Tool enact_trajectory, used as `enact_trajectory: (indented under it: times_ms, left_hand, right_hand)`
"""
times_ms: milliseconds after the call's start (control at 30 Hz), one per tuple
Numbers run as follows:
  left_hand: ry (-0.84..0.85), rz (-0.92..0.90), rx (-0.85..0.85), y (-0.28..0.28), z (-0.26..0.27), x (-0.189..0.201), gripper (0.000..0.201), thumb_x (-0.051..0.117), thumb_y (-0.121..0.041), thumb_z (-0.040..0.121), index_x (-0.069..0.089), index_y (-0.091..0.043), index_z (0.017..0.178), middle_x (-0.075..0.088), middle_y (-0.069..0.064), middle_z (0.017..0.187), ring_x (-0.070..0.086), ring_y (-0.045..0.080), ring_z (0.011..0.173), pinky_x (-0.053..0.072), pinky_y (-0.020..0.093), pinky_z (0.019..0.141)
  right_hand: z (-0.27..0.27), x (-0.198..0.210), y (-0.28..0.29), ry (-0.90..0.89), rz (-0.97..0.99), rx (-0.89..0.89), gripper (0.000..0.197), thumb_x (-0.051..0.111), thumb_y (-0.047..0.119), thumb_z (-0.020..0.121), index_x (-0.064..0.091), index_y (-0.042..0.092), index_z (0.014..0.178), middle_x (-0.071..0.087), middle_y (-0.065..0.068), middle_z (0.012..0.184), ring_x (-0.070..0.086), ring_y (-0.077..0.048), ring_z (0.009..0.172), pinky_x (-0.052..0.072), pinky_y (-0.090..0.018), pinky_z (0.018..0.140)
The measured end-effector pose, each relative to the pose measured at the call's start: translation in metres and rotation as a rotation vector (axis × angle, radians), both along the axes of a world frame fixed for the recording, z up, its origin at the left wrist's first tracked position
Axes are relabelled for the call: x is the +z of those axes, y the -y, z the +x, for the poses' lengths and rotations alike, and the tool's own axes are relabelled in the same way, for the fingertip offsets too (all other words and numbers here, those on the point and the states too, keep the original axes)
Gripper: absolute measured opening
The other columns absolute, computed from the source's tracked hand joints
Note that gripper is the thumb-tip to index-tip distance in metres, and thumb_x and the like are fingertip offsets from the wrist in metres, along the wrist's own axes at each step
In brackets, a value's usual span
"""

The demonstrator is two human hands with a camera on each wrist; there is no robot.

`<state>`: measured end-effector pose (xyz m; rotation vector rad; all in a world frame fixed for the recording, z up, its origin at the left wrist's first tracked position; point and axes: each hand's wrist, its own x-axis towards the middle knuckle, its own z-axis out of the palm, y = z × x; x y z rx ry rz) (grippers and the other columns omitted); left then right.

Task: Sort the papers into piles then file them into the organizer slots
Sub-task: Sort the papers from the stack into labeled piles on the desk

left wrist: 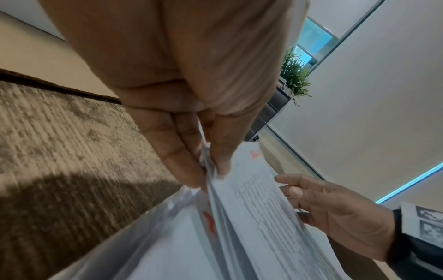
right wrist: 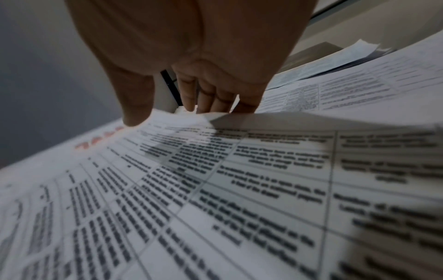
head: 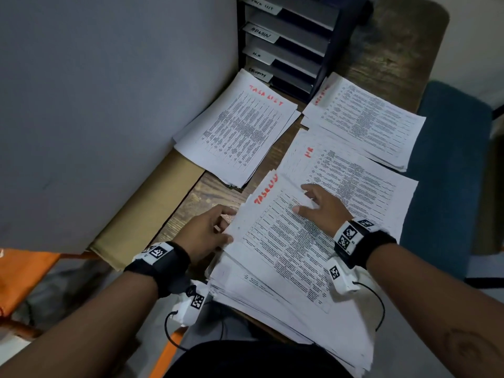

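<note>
A thick unsorted stack of papers (head: 272,301) lies at the near table edge. Its top sheet (head: 281,236) (right wrist: 215,189) is a printed table headed "TASK LIST" in red. My left hand (head: 227,227) (left wrist: 208,170) pinches the left edge of the upper sheets between thumb and fingers. My right hand (head: 305,200) (right wrist: 172,115) holds the top sheet's far edge, thumb on top and fingers tucked under the lifted edge. Three sorted piles lie beyond: a task list pile (head: 240,126), an HR pile (head: 354,170) and a third pile (head: 365,118). The black organizer (head: 289,45) has labelled slots.
The wooden table (head: 207,192) is narrow, with a grey partition (head: 109,105) on the left and a tan board (head: 152,203) along its edge. A blue chair (head: 447,173) stands on the right. A small plant (left wrist: 294,75) sits on top of the organizer.
</note>
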<state>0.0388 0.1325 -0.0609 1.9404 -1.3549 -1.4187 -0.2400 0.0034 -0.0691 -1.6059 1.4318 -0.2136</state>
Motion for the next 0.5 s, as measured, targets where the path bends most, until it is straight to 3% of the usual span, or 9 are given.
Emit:
enact_trajectory:
  times_ms: [67, 167, 233, 300, 367, 400, 500]
  left_hand:
    - [0.030, -0.052, 0.010, 0.001, 0.003, 0.002, 0.039, 0.070, -0.008, 0.088, 0.063, -0.036, 0.114, 0.067, -0.008, 0.097, 0.066, 0.011, 0.084, 0.052, 0.019, 0.072]
    - [0.022, -0.122, 0.071, 0.006, 0.003, 0.007, 0.020, 0.062, -0.006, 0.093, 0.070, -0.024, 0.096, 0.070, -0.007, 0.092, 0.060, 0.003, 0.076, 0.042, 0.012, 0.064]
    - [-0.035, -0.147, 0.191, 0.012, 0.004, 0.007, 0.017, 0.058, -0.004, 0.095, 0.068, -0.018, 0.094, 0.066, -0.005, 0.081, 0.055, 0.000, 0.063, 0.040, 0.009, 0.057]
    - [-0.150, -0.169, 0.368, 0.020, 0.006, 0.006, 0.019, 0.056, -0.001, 0.095, 0.066, -0.017, 0.092, 0.064, 0.000, 0.079, 0.056, 0.008, 0.064, 0.046, 0.017, 0.061]
    - [-0.285, -0.203, 0.555, 0.032, 0.010, 0.005, 0.020, 0.059, -0.001, 0.093, 0.066, -0.019, 0.095, 0.068, 0.007, 0.091, 0.060, 0.022, 0.079, 0.050, 0.034, 0.072]
    - [-0.349, -0.205, 0.633, 0.039, 0.011, 0.005, 0.018, 0.062, -0.003, 0.093, 0.066, -0.019, 0.100, 0.068, 0.008, 0.096, 0.061, 0.024, 0.082, 0.052, 0.037, 0.073]
    - [-0.552, -0.176, 0.759, 0.062, 0.012, 0.014, 0.027, 0.066, -0.008, 0.092, 0.057, -0.009, 0.118, 0.064, 0.014, 0.098, 0.064, 0.020, 0.075, 0.057, 0.026, 0.059]
  right_hand:
    - [-0.001, 0.001, 0.001, 0.008, 0.016, 0.006, 0.070, 0.080, 0.035, 0.076, 0.046, 0.027, 0.137, 0.052, 0.010, 0.127, 0.051, -0.013, 0.115, 0.044, -0.037, 0.099]
    - [-0.005, 0.007, 0.007, -0.002, 0.020, 0.053, 0.053, 0.080, 0.034, 0.076, 0.056, 0.021, 0.121, 0.062, 0.005, 0.112, 0.061, -0.015, 0.102, 0.053, -0.034, 0.088]
    - [-0.012, 0.010, 0.013, -0.031, 0.058, 0.116, 0.046, 0.076, 0.034, 0.080, 0.060, 0.017, 0.120, 0.068, 0.004, 0.108, 0.065, -0.014, 0.097, 0.054, -0.034, 0.086]
    - [-0.019, 0.011, 0.016, -0.052, 0.111, 0.188, 0.040, 0.072, 0.033, 0.086, 0.063, 0.016, 0.121, 0.071, 0.002, 0.110, 0.067, -0.016, 0.100, 0.052, -0.036, 0.092]
    - [-0.024, 0.011, 0.019, -0.079, 0.140, 0.215, 0.029, 0.067, 0.028, 0.090, 0.066, 0.013, 0.115, 0.072, 0.000, 0.106, 0.067, -0.021, 0.101, 0.051, -0.036, 0.092]
    - [-0.024, 0.012, 0.019, -0.081, 0.152, 0.195, 0.024, 0.064, 0.027, 0.092, 0.067, 0.012, 0.112, 0.072, -0.001, 0.102, 0.066, -0.025, 0.100, 0.050, -0.037, 0.091]
    - [-0.021, 0.012, 0.024, -0.019, 0.181, 0.029, 0.023, 0.059, 0.027, 0.094, 0.066, 0.018, 0.115, 0.072, 0.000, 0.105, 0.065, -0.024, 0.102, 0.047, -0.045, 0.098]
